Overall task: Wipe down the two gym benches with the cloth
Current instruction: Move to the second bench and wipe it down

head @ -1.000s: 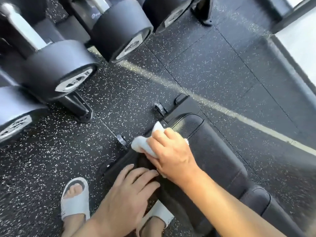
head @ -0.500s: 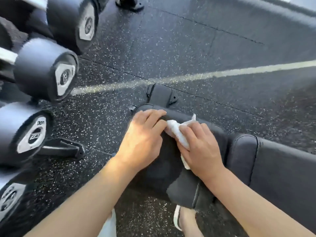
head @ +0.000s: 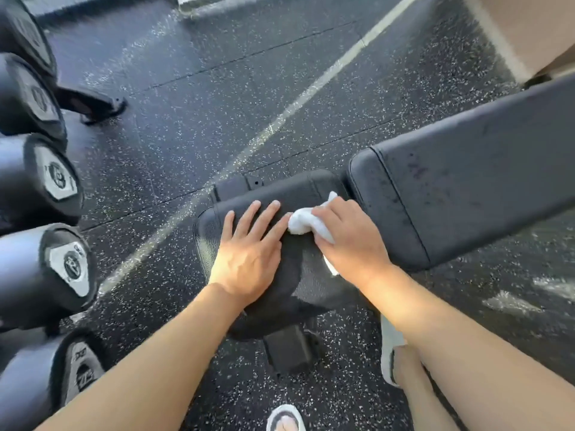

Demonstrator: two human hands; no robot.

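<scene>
- Presently, one black padded gym bench is in view, made up of a short seat pad and a long back pad set end to end with a narrow gap between them.
- Left hand lies flat on the seat pad, fingers straight and slightly spread, palm down, holding nothing.
- Right hand is curled over a white cloth, gripping it and pressing it onto the seat pad near the gap.
- Cloth is bunched; a fold pokes out ahead of the knuckles, and a small corner shows below the wrist.
- Fingertips of the left hand touch the edge of the cloth.
- Dumbbells on a rack line the left edge of view, well apart from the bench.
- Floor is dark speckled rubber with a pale line running diagonally under the bench.
- White sandals: one beside the right forearm, one at the lower edge.
</scene>
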